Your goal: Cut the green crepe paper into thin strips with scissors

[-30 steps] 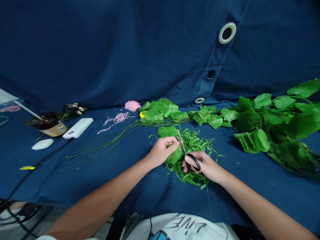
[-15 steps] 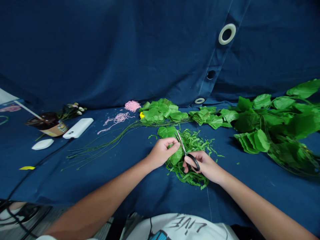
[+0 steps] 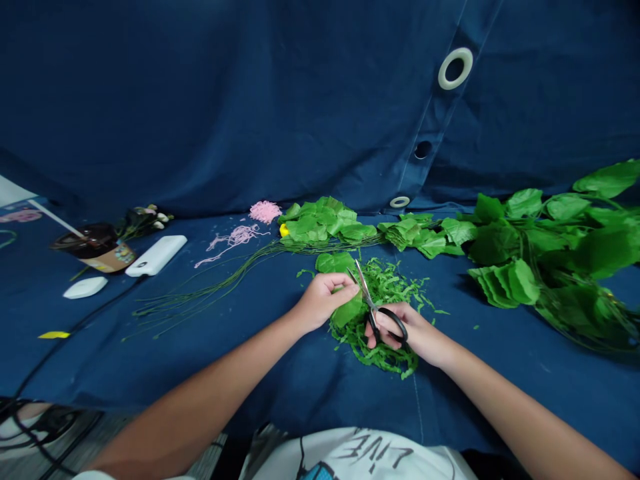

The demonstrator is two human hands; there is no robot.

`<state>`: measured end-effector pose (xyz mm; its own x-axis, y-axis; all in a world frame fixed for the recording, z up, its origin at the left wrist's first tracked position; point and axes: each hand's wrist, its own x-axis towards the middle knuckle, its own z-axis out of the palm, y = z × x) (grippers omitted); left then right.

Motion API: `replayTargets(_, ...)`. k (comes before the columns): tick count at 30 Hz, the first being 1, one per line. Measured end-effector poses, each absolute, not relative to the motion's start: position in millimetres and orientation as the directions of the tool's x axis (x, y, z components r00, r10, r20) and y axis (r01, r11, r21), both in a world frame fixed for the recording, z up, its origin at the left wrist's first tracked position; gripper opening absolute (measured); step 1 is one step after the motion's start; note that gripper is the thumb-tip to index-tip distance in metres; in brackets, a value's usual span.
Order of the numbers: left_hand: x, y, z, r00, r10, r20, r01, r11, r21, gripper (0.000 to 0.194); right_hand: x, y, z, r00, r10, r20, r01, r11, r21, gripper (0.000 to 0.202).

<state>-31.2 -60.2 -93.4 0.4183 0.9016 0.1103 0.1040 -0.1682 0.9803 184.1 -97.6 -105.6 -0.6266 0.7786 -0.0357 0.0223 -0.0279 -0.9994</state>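
Between its thumb and fingers, my left hand [image 3: 326,301] pinches a green leaf [image 3: 349,312]. My right hand [image 3: 400,328] has its fingers through the black handles of the scissors [image 3: 369,297]. Their blades stand slightly apart and point up and away, right beside my left fingertips and the leaf's edge. A pile of curly green cuttings [image 3: 385,353] lies under both hands. Another green leaf [image 3: 334,263] rests just beyond my left hand.
Behind are stacked green leaves [image 3: 320,223], a pink thread ball [image 3: 265,212] and thin green stems [image 3: 210,293]. Leafy vines [image 3: 565,247] spread at the right. At the left are a cup with a straw [image 3: 95,247], a white power bank [image 3: 157,255] and a black cable [image 3: 90,315].
The scissor blades have opened wider, and the handles have spread in my right hand. My left hand has stayed nearly in place.
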Motion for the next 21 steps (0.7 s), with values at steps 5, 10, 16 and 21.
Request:
replayTargets(5, -32.1, -59.7, -91.5, 0.420, 0.902, 0.101, 0.107, -0.160, 0.981, 0.030, 184.9, -99.8, -100.9, -0.643, 0.762, -0.077, 0.070, -0.041, -0.997, 0.047)
replayTargets(10, -33.1, -58.9, -88.9, 0.421, 0.898, 0.126, 0.136, -0.199, 0.970, 0.030, 184.3, -99.1, -105.7, -0.613, 0.782, -0.113, 0.117, -0.052, -0.992, 0.048)
replayTargets(16, -32.1, -59.7, -91.3, 0.413, 0.910, 0.032, 0.099, -0.079, 0.992, 0.031, 181.8, -94.7, -117.6, -0.471, 0.876, -0.100, 0.105, -0.057, -0.993, 0.042)
replayTargets(21, -29.8, -58.2, -94.8, 0.340, 0.939, 0.049, 0.013, -0.057, 0.998, 0.021, 181.9, -91.9, -113.2, -0.343, 0.938, -0.045, 0.024, -0.039, -0.999, 0.043)
